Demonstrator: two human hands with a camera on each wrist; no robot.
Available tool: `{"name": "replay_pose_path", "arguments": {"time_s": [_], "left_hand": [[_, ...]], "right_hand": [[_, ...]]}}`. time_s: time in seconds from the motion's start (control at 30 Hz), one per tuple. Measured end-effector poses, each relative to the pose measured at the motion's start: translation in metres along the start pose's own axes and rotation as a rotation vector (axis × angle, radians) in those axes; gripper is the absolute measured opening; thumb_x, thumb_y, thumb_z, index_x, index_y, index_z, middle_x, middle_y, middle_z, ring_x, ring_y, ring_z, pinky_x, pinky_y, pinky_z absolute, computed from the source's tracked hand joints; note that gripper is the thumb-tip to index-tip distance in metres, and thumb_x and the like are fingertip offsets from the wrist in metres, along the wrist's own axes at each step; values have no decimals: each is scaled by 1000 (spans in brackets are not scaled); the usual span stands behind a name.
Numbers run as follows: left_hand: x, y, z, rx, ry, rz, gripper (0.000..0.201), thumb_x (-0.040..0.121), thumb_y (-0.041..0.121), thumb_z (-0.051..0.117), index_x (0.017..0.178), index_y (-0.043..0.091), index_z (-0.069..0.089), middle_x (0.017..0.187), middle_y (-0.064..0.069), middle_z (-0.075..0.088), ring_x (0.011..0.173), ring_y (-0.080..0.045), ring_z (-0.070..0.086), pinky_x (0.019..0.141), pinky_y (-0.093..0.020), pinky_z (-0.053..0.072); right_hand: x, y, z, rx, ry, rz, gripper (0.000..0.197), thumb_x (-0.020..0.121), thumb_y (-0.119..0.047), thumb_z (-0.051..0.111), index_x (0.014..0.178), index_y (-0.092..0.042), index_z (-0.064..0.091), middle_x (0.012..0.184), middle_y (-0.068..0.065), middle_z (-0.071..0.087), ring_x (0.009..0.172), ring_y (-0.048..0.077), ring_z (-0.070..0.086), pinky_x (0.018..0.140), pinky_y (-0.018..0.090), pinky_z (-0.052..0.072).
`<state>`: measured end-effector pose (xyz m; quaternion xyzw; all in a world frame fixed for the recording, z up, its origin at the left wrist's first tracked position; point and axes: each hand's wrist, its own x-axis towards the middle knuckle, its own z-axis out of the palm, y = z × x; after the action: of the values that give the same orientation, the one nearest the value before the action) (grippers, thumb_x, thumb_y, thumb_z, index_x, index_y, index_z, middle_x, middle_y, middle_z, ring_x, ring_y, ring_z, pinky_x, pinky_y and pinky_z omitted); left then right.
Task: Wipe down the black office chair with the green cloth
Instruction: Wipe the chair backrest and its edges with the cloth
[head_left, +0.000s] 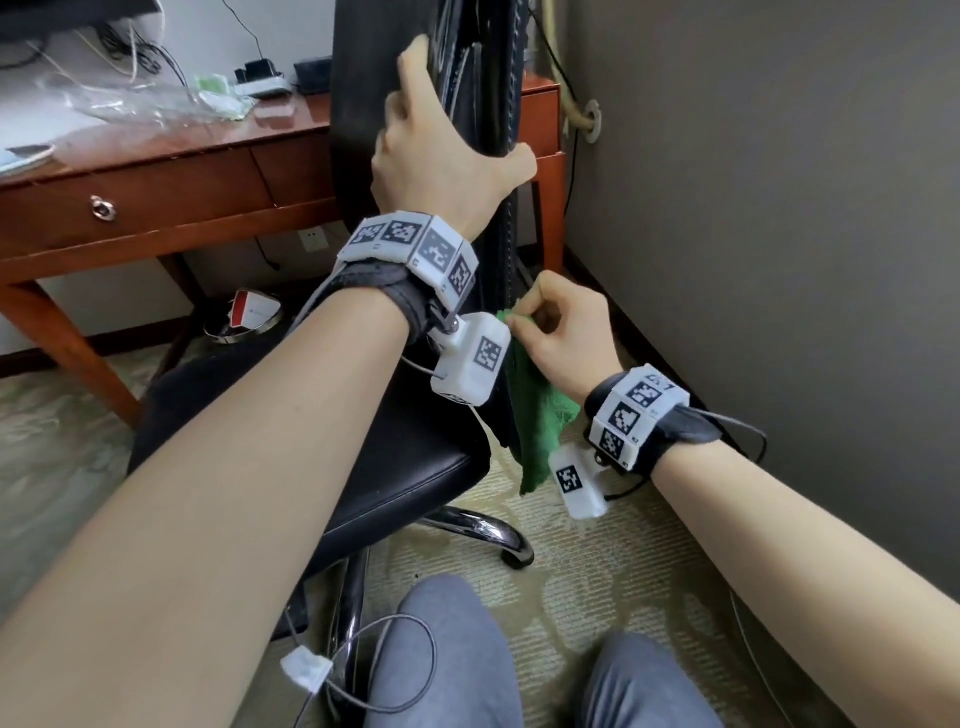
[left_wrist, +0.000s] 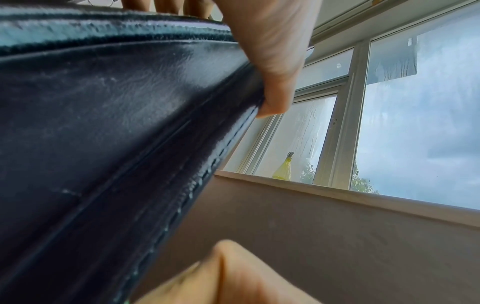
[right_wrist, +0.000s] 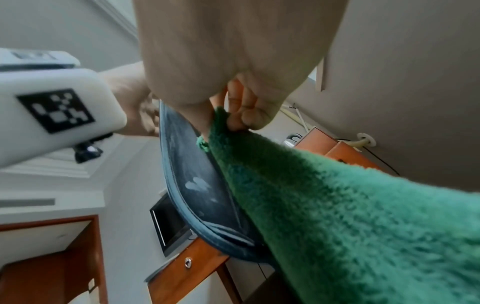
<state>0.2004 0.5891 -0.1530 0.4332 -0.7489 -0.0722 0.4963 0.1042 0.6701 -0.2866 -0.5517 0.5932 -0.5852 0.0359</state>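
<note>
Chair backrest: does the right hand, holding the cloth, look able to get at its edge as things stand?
Probably yes. The right hand pinches the green cloth right beside the backrest edge; the left hand grips higher up, leaving that stretch free.

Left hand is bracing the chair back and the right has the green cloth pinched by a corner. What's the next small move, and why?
Probably bunch the green cloth into the right hand and press it flat against the backrest. It now hangs loose from a pinch at one corner, so little fabric would rub the dusty, smudged leather. The left hand grips the backrest edge, so it should hold steady.
</note>
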Motion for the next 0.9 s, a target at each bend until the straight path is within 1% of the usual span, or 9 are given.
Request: {"name": "replay_pose_path", "arguments": {"time_s": [0.1,0.17,0.27,0.37,0.47,0.57,0.77,0.83,0.9], "left_hand": [[-3,0,1,-53,25,-2,101,62,56,72,148,24,29,137,-1,53,119,-25,56,87,-30,44],[-12,-3,3,-95,54,-4,105,61,56,73,149,20,28,141,-2,48,123,-24,52,93,-35,48],[-39,-18,12,-79,34,-86,120,54,59,75,153,22,18,151,-6,34,133,-27,43,102,-46,44],[-63,-29,21,-55,26,-177,120,52,61,74,152,23,19,147,-6,37,130,-28,44,96,-53,47],[-62,-28,24,-39,53,-197,113,53,58,74,147,21,26,137,-5,45,122,-29,49,91,-52,50],[-60,-26,23,-23,65,-191,110,53,57,73,146,20,28,135,-5,46,119,-29,51,92,-49,50],[-63,-29,23,-24,90,-168,108,52,58,71,144,21,31,132,-4,48,116,-27,52,89,-47,52],[-64,-29,22,-33,84,-171,108,52,58,71,145,21,30,132,-4,48,116,-26,52,89,-47,52],[-65,-28,20,-41,75,-169,108,52,57,71,145,20,30,132,-4,47,117,-26,52,89,-46,52]], "right_hand": [[-6,3,-1,-14,-34,45,17,79,-11,74,70,-9,60,70,-1,64,64,16,57,65,37,50],[2,-7,-4,8,1,21,16,80,-12,74,72,-9,61,72,-1,65,65,15,57,64,32,50],[15,-20,-8,36,106,-43,16,81,-11,73,74,-7,59,72,-1,63,65,14,56,63,23,47],[11,-15,-1,41,119,-34,16,79,-10,73,73,-8,58,71,-2,63,65,14,57,64,27,48],[-12,9,7,-2,24,69,19,78,-12,75,70,-11,58,72,0,64,68,16,58,67,32,49],[-23,20,9,-28,-25,133,19,78,-13,75,70,-12,58,72,-1,64,68,17,59,69,35,50],[-15,7,13,21,69,49,19,80,-11,73,71,-11,57,71,-3,63,65,13,57,62,20,45],[-32,22,17,-5,19,82,19,80,-9,74,70,-10,57,71,-1,63,64,12,56,61,18,43],[-51,38,21,-20,-54,167,19,79,-8,74,69,-9,58,69,0,63,62,9,55,61,18,42]]}}
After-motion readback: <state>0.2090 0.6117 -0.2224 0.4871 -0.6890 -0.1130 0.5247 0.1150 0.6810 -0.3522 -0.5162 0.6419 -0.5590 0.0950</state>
